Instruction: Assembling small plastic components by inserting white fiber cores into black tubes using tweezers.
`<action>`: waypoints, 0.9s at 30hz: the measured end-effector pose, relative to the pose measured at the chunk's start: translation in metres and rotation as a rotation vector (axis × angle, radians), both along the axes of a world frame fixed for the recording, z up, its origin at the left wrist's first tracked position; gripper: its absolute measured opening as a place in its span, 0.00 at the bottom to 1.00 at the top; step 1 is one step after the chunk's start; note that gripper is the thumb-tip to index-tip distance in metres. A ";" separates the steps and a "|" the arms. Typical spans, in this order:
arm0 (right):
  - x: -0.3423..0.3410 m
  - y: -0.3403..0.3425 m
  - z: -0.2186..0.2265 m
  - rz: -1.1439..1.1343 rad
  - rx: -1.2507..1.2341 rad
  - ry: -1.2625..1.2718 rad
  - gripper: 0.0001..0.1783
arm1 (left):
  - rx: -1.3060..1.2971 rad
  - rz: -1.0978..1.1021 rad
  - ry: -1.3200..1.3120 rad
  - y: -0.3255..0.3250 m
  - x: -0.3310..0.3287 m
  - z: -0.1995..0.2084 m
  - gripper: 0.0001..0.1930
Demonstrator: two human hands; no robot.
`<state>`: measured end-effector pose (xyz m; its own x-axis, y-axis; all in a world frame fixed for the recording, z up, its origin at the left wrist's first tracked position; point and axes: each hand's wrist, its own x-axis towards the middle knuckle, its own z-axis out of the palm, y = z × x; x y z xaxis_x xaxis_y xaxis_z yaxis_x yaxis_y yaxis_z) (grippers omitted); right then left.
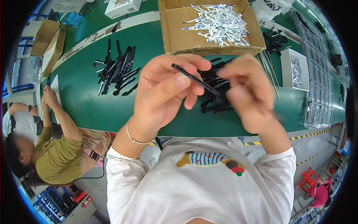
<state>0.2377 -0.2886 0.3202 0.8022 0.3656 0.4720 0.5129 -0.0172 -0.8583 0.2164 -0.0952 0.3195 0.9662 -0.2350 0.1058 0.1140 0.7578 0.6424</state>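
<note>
My left hand [158, 91] is raised over the green table with a slim black plastic piece [195, 79] pinched between thumb and fingers. The piece slants down to the right, and its lower end reaches toward a loose heap of similar black pieces [217, 107] behind it. My right hand [251, 93] is close by on the right, its fingers curled but smeared by motion. Whether it holds or touches anything is unclear. Another pile of slim black pieces with rounded ends [121, 71] lies to the left of my left hand.
A cardboard box [171, 39] holding many white-and-blue strips [223, 26] stands ahead. To the right are thin sticks [271, 71], a small white box [305, 69] with small metallic parts, and clear compartment trays [317, 74]. A co-worker [61, 156] sits at the left.
</note>
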 end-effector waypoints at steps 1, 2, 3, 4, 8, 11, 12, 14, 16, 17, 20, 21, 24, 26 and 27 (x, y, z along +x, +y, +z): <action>-0.007 0.006 0.008 0.039 0.022 0.198 0.15 | 0.001 -0.006 0.000 -0.002 0.001 -0.003 0.06; -0.009 0.008 0.004 0.038 0.022 0.188 0.15 | -0.057 -0.027 -0.007 -0.003 0.001 -0.007 0.07; -0.012 0.010 0.000 0.036 0.023 0.178 0.15 | -0.116 -0.048 -0.014 -0.004 0.002 -0.010 0.08; -0.014 0.010 0.003 -0.007 0.030 0.158 0.12 | -0.114 -0.051 -0.012 -0.005 0.001 -0.010 0.08; -0.013 0.009 0.010 -0.072 0.066 0.115 0.08 | 0.254 0.014 -0.168 -0.009 0.000 -0.012 0.12; -0.014 0.007 0.013 -0.211 -0.205 -0.211 0.09 | 0.385 0.094 -0.325 -0.013 0.000 -0.013 0.10; -0.014 0.006 0.012 -0.213 -0.201 -0.208 0.09 | 0.389 0.092 -0.323 -0.014 0.001 -0.014 0.10; -0.012 0.004 0.012 -0.188 -0.229 -0.260 0.11 | 0.378 0.088 -0.353 -0.014 0.002 -0.015 0.09; -0.008 0.001 0.011 -0.076 -0.164 -0.175 0.21 | 0.336 0.104 -0.276 -0.014 -0.001 -0.011 0.08; -0.009 -0.008 0.020 0.020 -0.155 0.085 0.24 | 0.300 0.122 -0.218 -0.015 -0.001 -0.011 0.08; -0.006 -0.013 0.020 -0.039 -0.071 0.183 0.11 | 0.352 0.183 -0.240 -0.011 -0.002 -0.009 0.06; -0.003 -0.016 0.020 -0.034 -0.064 0.181 0.11 | 0.361 0.188 -0.242 -0.010 -0.002 -0.008 0.06; -0.004 -0.016 0.021 -0.074 -0.264 -0.103 0.06 | 0.383 0.245 -0.391 -0.009 -0.001 -0.009 0.07; -0.003 -0.017 0.023 -0.074 -0.319 -0.193 0.07 | 0.396 0.250 -0.401 -0.008 -0.002 -0.010 0.07; -0.003 -0.017 0.023 -0.078 -0.374 -0.285 0.08 | 0.408 0.252 -0.412 -0.007 -0.003 -0.010 0.07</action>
<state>0.2346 -0.3055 0.3436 0.6919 0.4957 0.5249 0.7117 -0.3460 -0.6113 0.2136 -0.1025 0.3096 0.8962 -0.1060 0.4307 -0.3542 0.4136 0.8387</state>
